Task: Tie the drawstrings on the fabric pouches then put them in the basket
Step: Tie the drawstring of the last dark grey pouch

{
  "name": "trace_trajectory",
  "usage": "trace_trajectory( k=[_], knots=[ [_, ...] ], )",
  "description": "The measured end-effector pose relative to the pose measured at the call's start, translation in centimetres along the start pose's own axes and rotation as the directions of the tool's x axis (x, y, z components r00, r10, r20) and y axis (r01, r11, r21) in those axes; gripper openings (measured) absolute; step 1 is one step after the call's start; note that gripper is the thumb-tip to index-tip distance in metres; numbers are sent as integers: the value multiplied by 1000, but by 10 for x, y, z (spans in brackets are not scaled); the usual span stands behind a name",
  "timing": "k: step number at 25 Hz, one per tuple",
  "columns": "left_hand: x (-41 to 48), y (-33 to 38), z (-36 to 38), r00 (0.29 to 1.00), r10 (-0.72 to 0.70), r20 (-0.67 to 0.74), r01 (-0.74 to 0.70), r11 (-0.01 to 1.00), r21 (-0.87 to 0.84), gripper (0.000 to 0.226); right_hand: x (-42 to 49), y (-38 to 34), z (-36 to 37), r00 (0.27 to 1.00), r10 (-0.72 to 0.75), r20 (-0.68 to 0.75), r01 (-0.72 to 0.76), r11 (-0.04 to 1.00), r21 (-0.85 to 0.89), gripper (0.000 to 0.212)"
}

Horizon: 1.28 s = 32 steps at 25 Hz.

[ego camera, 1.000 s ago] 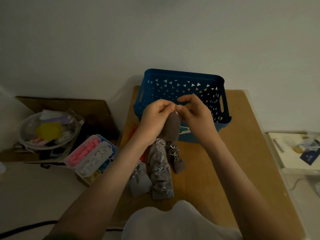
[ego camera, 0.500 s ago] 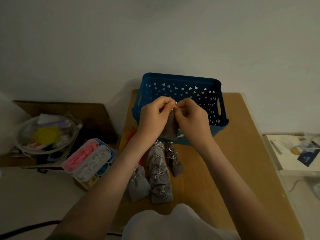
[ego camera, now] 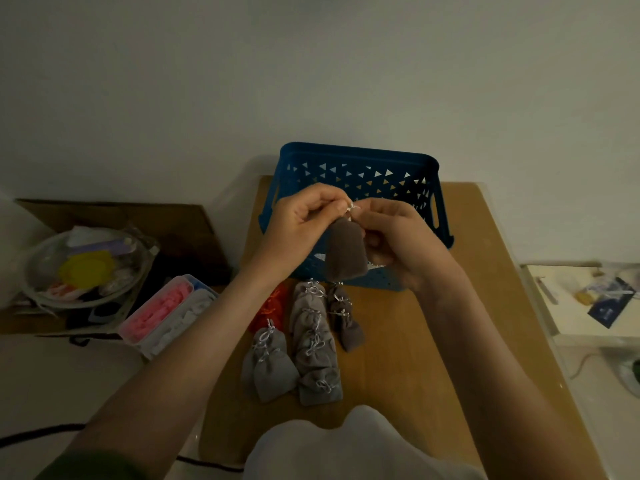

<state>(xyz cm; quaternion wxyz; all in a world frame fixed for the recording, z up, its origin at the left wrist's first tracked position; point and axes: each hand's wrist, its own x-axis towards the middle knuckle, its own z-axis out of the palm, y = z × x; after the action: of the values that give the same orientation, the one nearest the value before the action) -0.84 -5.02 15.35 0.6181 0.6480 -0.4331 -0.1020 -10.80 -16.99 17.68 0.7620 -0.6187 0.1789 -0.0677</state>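
Dim grey wall stood behind a wooden table (ego camera: 450, 341), and the blue basket (ego camera: 356, 155) sat at the table's far edge. Left of the table and lower down were a cardboard box (ego camera: 114, 216), a clear bowl (ego camera: 83, 268) of odds and ends, and a plastic container (ego camera: 166, 313) of pink and white pieces. On the near half of the table lay a cluster of grey pouches (ego camera: 313, 344) in short rows, their silver cords apparently knotted, with something orange (ego camera: 273, 303) partly under them.

Above them, in front of the basket's near wall, both hands were raised together. The left hand (ego camera: 298, 230) and the right hand (ego camera: 398, 237) had their fingers curled. Each pinched the drawstring (ego camera: 351, 207) at the neck of a brown pouch (ego camera: 346, 252), which hung below the fingertips. Whether a knot had formed was too small to tell.

To do this step well, I judged, the two cord ends should be drawn apart evenly with the neck kept gathered, so the knot seats tight against the fabric. A lopsided pull could let the loop slip.
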Motion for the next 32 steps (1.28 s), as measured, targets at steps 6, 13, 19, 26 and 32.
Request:
trace_trajectory(
  k=[6, 13, 19, 26, 32],
  knots=[
    [-6, 0, -4, 995, 97, 32, -99, 994, 53, 11, 8, -4, -11, 924, 246, 293, -323, 911, 256, 9],
    [2, 2, -21, 936, 270, 226, -333, 886, 324, 10, 5, -17, -16, 944, 240, 225, -232, 971, -62, 16],
    [2, -6, -12, 964, 139, 226, -235, 840, 488, 6, 6, -12, -8, 996, 69, -59, -90, 831, -549, 21],
    [9, -4, 2, 998, -36, 58, -4, 824, 566, 10, 13, 4, -1, 986, -84, -145, -25, 785, -620, 14],
    [2, -5, 3, 999, -31, -33, 44, 845, 534, 9, 14, 8, -13, 997, -72, -42, 46, 897, -440, 23]
  ],
)
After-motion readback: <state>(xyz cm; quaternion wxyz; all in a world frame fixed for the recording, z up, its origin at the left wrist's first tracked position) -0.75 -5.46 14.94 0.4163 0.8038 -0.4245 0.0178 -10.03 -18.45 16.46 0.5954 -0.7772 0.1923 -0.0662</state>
